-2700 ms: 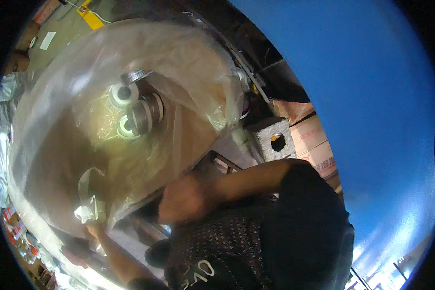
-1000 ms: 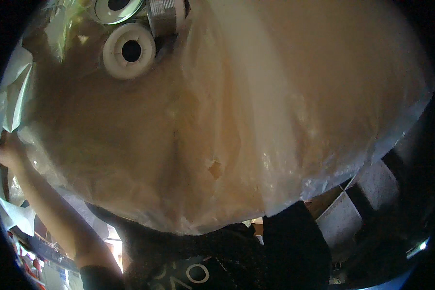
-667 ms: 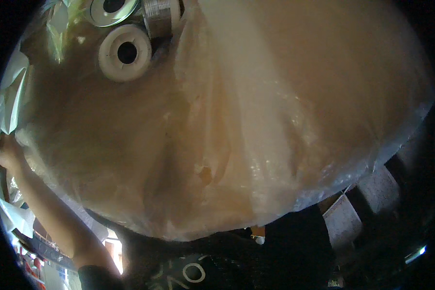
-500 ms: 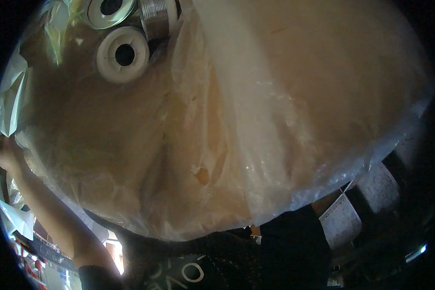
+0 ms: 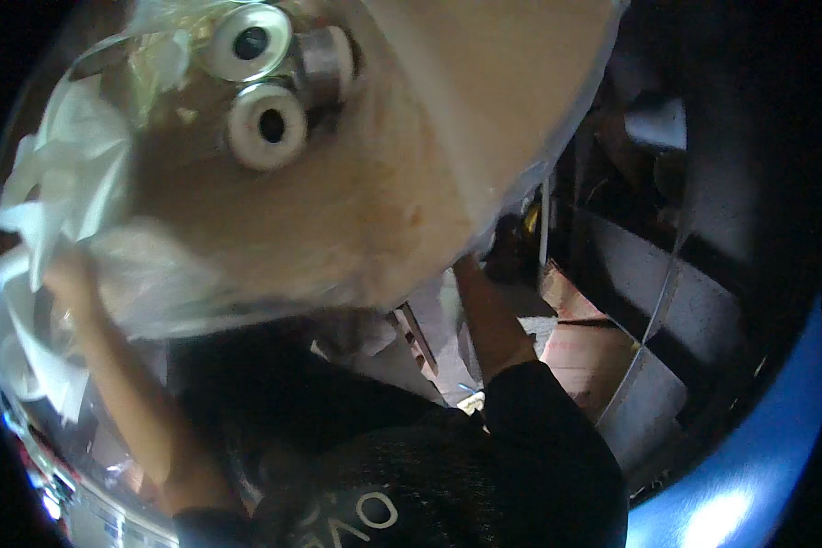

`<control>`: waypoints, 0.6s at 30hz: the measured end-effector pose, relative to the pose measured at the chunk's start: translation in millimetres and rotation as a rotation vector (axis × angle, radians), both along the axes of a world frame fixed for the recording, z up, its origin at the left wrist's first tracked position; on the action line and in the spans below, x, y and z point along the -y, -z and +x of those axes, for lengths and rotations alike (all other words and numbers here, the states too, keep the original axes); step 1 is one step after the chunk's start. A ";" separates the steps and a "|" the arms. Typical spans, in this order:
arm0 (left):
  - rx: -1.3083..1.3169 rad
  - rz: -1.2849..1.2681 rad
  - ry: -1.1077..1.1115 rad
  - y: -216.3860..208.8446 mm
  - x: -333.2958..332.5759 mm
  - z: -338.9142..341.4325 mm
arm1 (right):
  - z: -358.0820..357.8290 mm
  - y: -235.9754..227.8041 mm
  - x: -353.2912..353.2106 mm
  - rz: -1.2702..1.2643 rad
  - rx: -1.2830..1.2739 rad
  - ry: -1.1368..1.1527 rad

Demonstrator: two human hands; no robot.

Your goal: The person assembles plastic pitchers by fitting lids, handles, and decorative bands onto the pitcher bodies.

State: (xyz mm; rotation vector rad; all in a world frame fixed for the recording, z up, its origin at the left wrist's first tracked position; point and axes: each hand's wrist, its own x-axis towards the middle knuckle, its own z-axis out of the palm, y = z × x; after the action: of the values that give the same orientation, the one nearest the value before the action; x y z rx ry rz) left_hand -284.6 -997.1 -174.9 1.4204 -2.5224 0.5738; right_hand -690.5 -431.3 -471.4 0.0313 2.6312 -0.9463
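Observation:
A large clear plastic sheet (image 5: 402,183) with a brown layer showing through it spreads before me. Its near edge hangs above my lap. My left hand (image 5: 71,279) is at the left edge, closed on crumpled white plastic (image 5: 82,173); its fingertips are partly covered and blurred. Toward the right of the near edge, my right forearm (image 5: 495,320) reaches up under the sheet, and the hand itself is hidden there. At the far left of the sheet sit a spool with a white ring-shaped end (image 5: 267,151), a silvery-rimmed spool (image 5: 224,59) and a metallic spool lying sideways (image 5: 320,64).
Below on the right are a tiled floor (image 5: 639,265) and a flattened brown cardboard piece (image 5: 589,361). A bright blue surface (image 5: 749,484) curves along the lower right. Yellowish clear wrap (image 5: 146,78) lies beside the spools.
The sheet's right side has drawn in to the left, uncovering the floor and my right forearm. My left hand has moved right with the white plastic, and the spools appear farther right.

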 end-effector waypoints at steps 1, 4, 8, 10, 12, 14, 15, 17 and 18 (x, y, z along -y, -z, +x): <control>0.006 0.020 -0.024 10.5 -12.8 -5.7 | -5.9 -16.2 -18.4 -0.193 0.051 0.044; 0.054 0.111 -0.037 24.0 -66.0 1.4 | -23.4 -90.3 -40.8 -0.320 0.135 0.018; -0.943 0.538 -0.159 -31.2 -125.7 -45.2 | -32.2 -173.6 -80.6 -0.433 -0.056 -0.026; -1.273 0.654 -0.156 -59.8 -148.2 -42.7 | -6.0 -268.6 -39.2 -0.562 -0.015 0.009; -1.948 0.810 -0.158 -87.9 -162.1 -41.3 | 30.7 -348.6 -4.6 -0.781 -0.066 -0.140; -1.860 0.893 -0.174 -118.3 -174.0 -12.7 | 58.3 -398.4 13.7 -0.941 -0.059 -0.229; -1.900 0.908 -0.135 -119.9 -180.1 -1.2 | 73.1 -422.3 25.4 -1.012 -0.040 -0.292; -2.052 0.987 -0.054 -120.3 -199.2 19.4 | 85.6 -456.4 54.9 -1.160 0.075 -0.419; -2.159 1.065 0.001 -122.0 -215.0 31.0 | 87.5 -470.9 75.0 -1.231 0.205 -0.457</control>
State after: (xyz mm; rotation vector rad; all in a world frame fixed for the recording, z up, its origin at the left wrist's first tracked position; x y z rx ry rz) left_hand -253.6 -782.1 -52.9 0.8837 -0.7245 -1.6172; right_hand -603.0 -506.3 -0.5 -0.6751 1.3946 -2.0018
